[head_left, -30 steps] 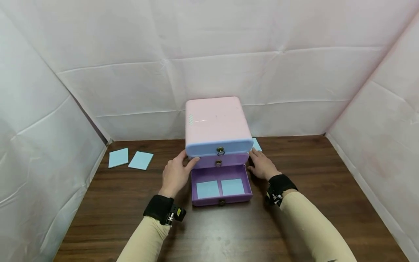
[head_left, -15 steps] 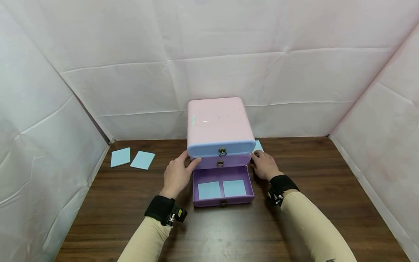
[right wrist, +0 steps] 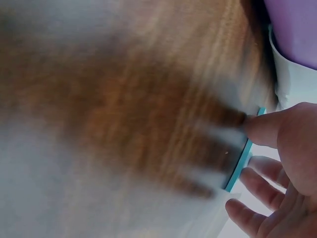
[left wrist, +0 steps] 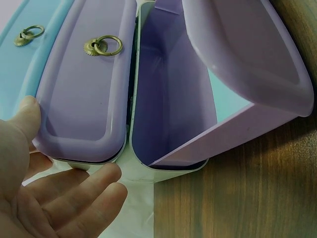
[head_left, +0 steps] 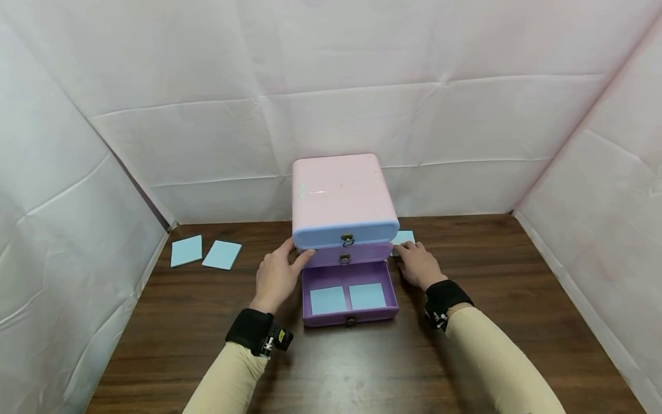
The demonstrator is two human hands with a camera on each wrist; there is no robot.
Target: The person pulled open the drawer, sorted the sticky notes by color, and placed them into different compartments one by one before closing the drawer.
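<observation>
The pad (head_left: 404, 237) is a thin blue square lying flat on the table (head_left: 496, 299) just right of the chest (head_left: 341, 198), close to its back corner. The right hand (head_left: 416, 264) pinches it: in the right wrist view the thumb (right wrist: 262, 126) presses on one face of the blue edge (right wrist: 241, 159) and the fingers (right wrist: 257, 196) curl under the other. That view is blurred, so how firm the pinch is cannot be told.

The chest stands at the middle of the table, against the white backdrop. It has a pink top and three drawers stacked one above another. The top drawer (head_left: 345, 234) is blue and closed, the middle drawer (head_left: 343, 255) is purple and closed, and each carries a small brass ring pull. The bottom drawer (head_left: 350, 313) is purple and pulled out toward the person. Two blue pads (head_left: 347, 298) lie flat side by side on its floor.

The left hand (head_left: 277, 275) rests against the chest's left side at the level of the middle drawer. Its fingers are straight and relaxed, gripping nothing; the left wrist view shows the thumb (left wrist: 25, 116) touching the drawer's rounded corner and the open palm below it.

Two more blue pads (head_left: 206, 252) lie near the table's left back corner, well apart from the chest, one slightly tilted beside the other.
</observation>
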